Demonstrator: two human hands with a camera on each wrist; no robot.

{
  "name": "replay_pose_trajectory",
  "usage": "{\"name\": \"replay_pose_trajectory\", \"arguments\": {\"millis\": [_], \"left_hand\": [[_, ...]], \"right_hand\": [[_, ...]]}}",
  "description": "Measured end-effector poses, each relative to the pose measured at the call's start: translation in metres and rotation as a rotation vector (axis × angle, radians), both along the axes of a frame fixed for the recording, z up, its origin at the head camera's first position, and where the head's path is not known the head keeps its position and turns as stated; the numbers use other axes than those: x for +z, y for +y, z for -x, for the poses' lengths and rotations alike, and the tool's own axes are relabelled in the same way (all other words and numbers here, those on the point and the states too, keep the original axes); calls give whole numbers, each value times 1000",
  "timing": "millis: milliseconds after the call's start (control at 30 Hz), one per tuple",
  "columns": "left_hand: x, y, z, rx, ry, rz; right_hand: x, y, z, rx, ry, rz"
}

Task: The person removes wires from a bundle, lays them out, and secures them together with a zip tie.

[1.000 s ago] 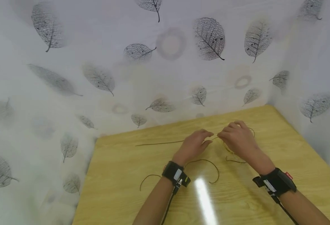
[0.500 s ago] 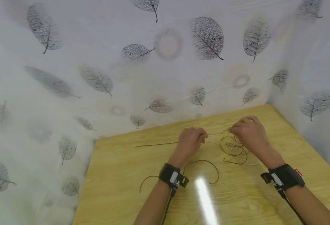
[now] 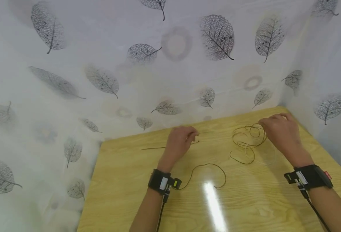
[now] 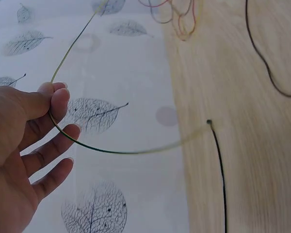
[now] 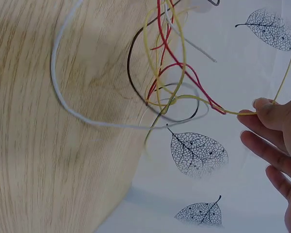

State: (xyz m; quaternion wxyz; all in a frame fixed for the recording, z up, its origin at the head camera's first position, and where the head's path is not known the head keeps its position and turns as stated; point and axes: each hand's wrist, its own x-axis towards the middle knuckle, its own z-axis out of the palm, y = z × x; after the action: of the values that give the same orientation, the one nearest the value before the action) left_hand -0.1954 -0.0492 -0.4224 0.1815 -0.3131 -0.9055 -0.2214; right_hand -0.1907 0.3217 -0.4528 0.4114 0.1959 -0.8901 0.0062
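Note:
Near the back of the table my left hand pinches a thin yellow-green cord between thumb and forefinger. Its other fingers are spread, with one length of the cord curving up from the pinch and another looping to the side. Farther right, my right hand pinches a yellow cord with thumb and forefinger. That cord runs into a loose tangle beside the hand, where red cord, white cord and dark brown cord cross it.
A curved dark cord lies mid-table, in front of the hands. Another dark cord lies straight, partly behind the left hand. Leaf-printed white sheeting stands along the back and sides of the wooden table.
From close together, the hands have moved apart, left hand leftward and right hand rightward and back. The left thumb and forefinger, earlier parted, now pinch cord. The tangle has shifted back.

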Motion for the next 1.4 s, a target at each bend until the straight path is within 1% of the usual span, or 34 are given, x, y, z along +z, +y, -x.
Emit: {"name": "replay_pose_trajectory", "arguments": {"millis": [133,267,367,467,633,733,800,933,1067,1200,1267,1333,1400], "left_hand": [[2,-16,-2,18,13,-34],[3,-32,-7,36,13,-46],[3,-45,-13,45,16,-45],[3,-62,-21,59,6,-48],[1,-94,-33,90,-47,-70],[-2,-112,-39,99,-73,-89],[-5,-122,-42,99,-90,-101],[-14,-145,-50,112,-111,-106],[-28,-170,-62,142,-138,-120],[-44,-192,-77,170,-182,-119],[-53,-204,-86,189,-204,-110],[-62,-214,-95,204,-232,-101],[-70,-222,-101,216,-253,-97]], "right_hand": [[2,11,-2,-32,-40,-7],[5,14,-5,-29,-49,23],[7,14,-6,-42,-56,26],[7,14,-8,-68,-75,43],[8,16,-9,-102,-56,47],[8,18,-10,-122,-9,35],[8,20,-11,-117,5,40],[7,19,-17,-90,-28,55],[5,12,-31,-64,-57,71],[0,0,-48,-15,-44,79],[-3,-5,-55,-4,-51,76],[-5,-10,-62,0,-86,69],[-9,-14,-68,1,-126,64]]}}
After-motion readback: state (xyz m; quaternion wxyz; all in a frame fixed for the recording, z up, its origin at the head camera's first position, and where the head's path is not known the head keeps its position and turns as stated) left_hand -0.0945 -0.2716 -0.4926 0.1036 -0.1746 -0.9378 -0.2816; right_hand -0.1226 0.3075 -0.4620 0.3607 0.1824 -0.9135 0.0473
